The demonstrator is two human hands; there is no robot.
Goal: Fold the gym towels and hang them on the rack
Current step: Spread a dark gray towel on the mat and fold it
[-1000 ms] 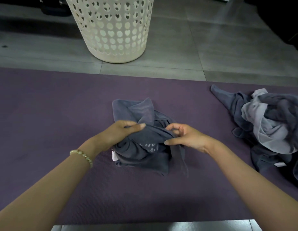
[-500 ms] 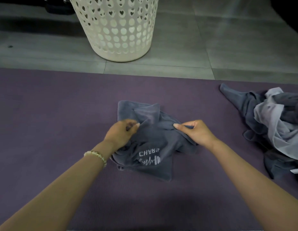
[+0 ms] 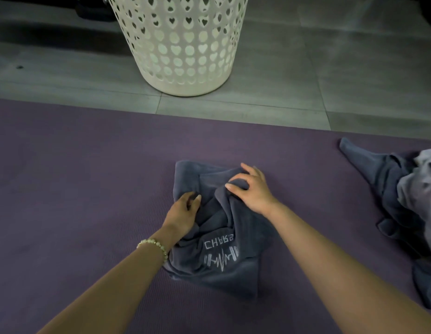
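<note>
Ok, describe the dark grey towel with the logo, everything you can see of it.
The dark grey towel looks like soft, thick cloth. It lies crumpled in a bunched heap on the purple mat. A pale logo faces up near its close edge: creased letters over a barbell with a pulse line. The left hand grips a fold on its left side; the right hand pinches a raised fold near its far edge.

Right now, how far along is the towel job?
Nothing looks finished: no folded towel or rack shows. In hand: left hand and right hand grip the crumpled logo towel on the mat. Left: folding it, plus the towel heap at right.
</note>
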